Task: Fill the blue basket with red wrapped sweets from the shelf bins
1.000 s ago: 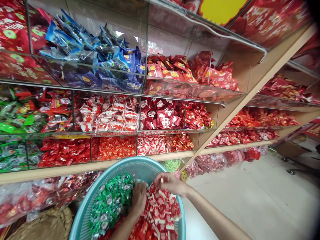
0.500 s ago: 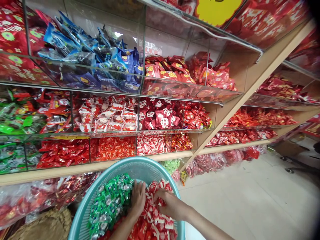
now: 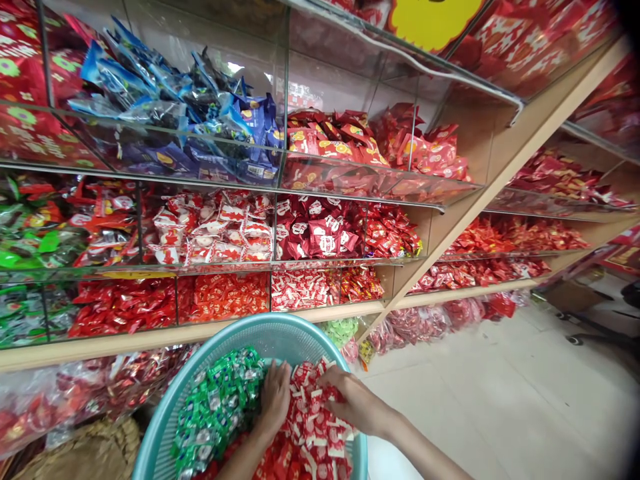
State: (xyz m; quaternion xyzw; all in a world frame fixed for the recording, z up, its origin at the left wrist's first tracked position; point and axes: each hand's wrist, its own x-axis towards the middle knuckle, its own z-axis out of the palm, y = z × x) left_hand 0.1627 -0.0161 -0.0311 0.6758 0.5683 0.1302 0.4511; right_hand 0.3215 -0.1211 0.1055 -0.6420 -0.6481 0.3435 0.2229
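Observation:
A teal plastic basket (image 3: 159,407) holds wrapped candies in separate heaps. Green-wrapped candies (image 3: 220,400) fill its left side, and red-and-white wrapped candies (image 3: 313,427) its right. Plainer red-wrapped candies (image 3: 280,460) lie at the near side. Between the green and red-and-white heaps is my left hand (image 3: 276,393), back upward, fingers stretched forward against the red-and-white pile; a pale edge shows by its fingertips, its kind unclear. On the right of that pile rests my right hand (image 3: 353,399), thumb and fingers apart, fingertips touching the candies. No candy shows in its grasp.
Shelves with clear dividers stand ahead, stocked with blue packets (image 3: 145,87), red packets (image 3: 345,137) and small red candies (image 3: 230,293). A wooden upright (image 3: 450,230) slants at the right. Bagged goods (image 3: 65,393) lie below the lowest shelf. Pale floor tiles (image 3: 465,393) extend right.
My right hand has shifted slightly right and up, its fingers loosening from among the red-and-white candies. My left hand stays nearly in place.

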